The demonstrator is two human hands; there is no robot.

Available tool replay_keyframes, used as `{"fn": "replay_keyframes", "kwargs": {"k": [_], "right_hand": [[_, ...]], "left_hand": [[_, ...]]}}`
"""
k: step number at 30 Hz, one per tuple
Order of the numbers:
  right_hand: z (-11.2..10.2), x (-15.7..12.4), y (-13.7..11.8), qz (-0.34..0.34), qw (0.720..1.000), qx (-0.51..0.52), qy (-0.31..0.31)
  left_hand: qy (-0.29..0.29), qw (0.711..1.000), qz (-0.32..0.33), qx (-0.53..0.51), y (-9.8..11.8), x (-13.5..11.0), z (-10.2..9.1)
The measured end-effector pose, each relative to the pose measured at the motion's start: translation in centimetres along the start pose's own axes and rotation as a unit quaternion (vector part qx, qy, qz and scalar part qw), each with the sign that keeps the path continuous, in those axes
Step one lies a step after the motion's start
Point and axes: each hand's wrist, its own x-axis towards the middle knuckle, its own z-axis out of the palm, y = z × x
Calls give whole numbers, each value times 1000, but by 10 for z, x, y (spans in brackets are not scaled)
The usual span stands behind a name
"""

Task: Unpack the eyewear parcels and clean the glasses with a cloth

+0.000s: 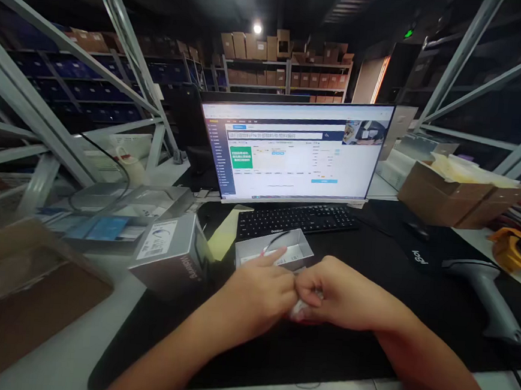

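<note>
My left hand [262, 291] and my right hand [336, 292] meet above the black desk mat, knuckles touching. Both are closed, with fingers curled inward, though the left index finger points forward. A small whitish, crinkled piece [299, 310], perhaps plastic, shows under the right fingers; most of it is hidden. What the left fingers hold is out of sight. Just beyond the hands lies an open grey box [299, 248] with a pale inside. A thin dark strand [276, 242] curves over it near the left index finger. To the left stands a closed grey carton [170, 254] with a product label.
Behind the box are a black keyboard [299, 219] and a lit monitor [286, 155]. A barcode scanner [487, 297] and mouse [414, 227] lie right. Cardboard boxes stand at left [29, 321] and far right [441, 194]. A yellow-green paper [225, 237] lies beside the keyboard.
</note>
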Motion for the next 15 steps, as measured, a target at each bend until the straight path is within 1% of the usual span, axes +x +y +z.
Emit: {"fn": "replay_keyframes", "kwargs": {"k": [1,2,4,6,8,10,12,13,14,15], "right_hand": [[3,0,-3,1,1000,-10,24],[2,-1,-4,-11,999,-12,29],[-8,-3,-3,-64,998,6,-13],[-24,-5,3,-113,990,34,-78],[-41,-8,9,-134,983,55,-114],[-52,-12,15,-128,981,80,-119],[-57,-15,19,-113,981,129,-86],[-59,-16,21,-102,980,166,-50],[-60,-17,22,-89,974,208,0],[-60,-17,23,-75,963,252,59]], "left_hand": [[7,1000,1,8,0,1,-1],[12,1000,-1,15,0,1,-4],[22,999,-4,23,0,2,-12],[37,999,-3,16,0,2,-22],[47,999,-2,2,0,1,-28],[44,999,-6,-19,-2,-1,-30],[43,998,-24,-40,-4,-4,-31],[48,997,-40,-47,-6,-6,-31],[61,995,-57,-52,-7,-7,-31],[80,993,-72,-56,-9,-8,-31]]}}
